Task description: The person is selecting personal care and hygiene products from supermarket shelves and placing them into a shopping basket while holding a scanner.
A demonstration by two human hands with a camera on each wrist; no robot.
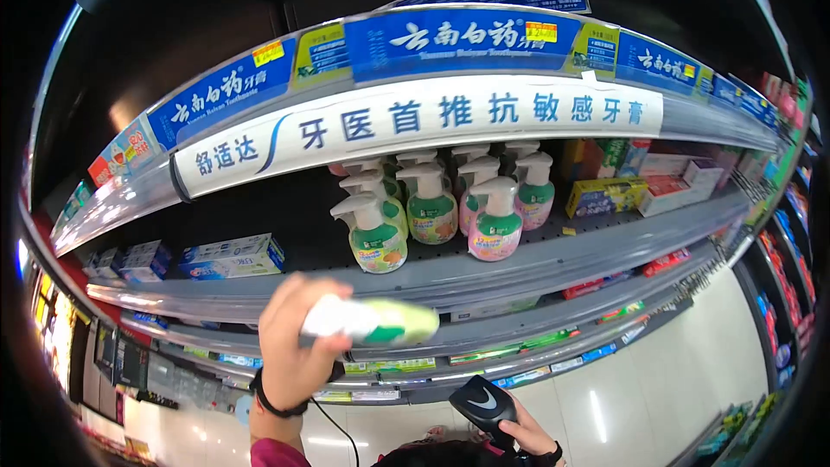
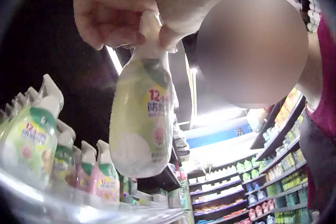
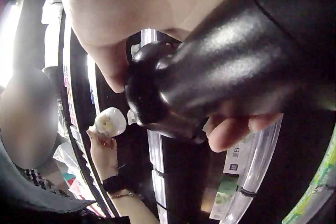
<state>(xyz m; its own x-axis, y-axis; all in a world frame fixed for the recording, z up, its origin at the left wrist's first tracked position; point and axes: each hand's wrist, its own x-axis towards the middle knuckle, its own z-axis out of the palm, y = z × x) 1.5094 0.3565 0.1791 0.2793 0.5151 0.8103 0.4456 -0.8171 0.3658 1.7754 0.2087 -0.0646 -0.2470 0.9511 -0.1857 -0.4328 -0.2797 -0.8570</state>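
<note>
My left hand (image 1: 285, 329) grips a pale green pump bottle (image 1: 402, 320) by its white pump top. In the head view the bottle is blurred and lies sideways in front of the shelf edge. The left wrist view shows the fingers and thumb pinching its neck, with the label in sight on the bottle (image 2: 140, 113). Low at the front, my right hand (image 1: 532, 431) holds a black handheld scanner (image 1: 481, 404), fingers wrapped around its grip. More pump bottles (image 1: 430, 207) with green and pink bodies stand on the shelf beyond my left hand.
Toothpaste boxes (image 1: 232, 257) lie left of the pump bottles, and other boxes (image 1: 608, 196) to their right. A white sign strip (image 1: 432, 117) runs along the shelf edge above. Lower shelves (image 1: 484, 324) hold more packages. A cord (image 1: 339, 428) hangs near my left wrist.
</note>
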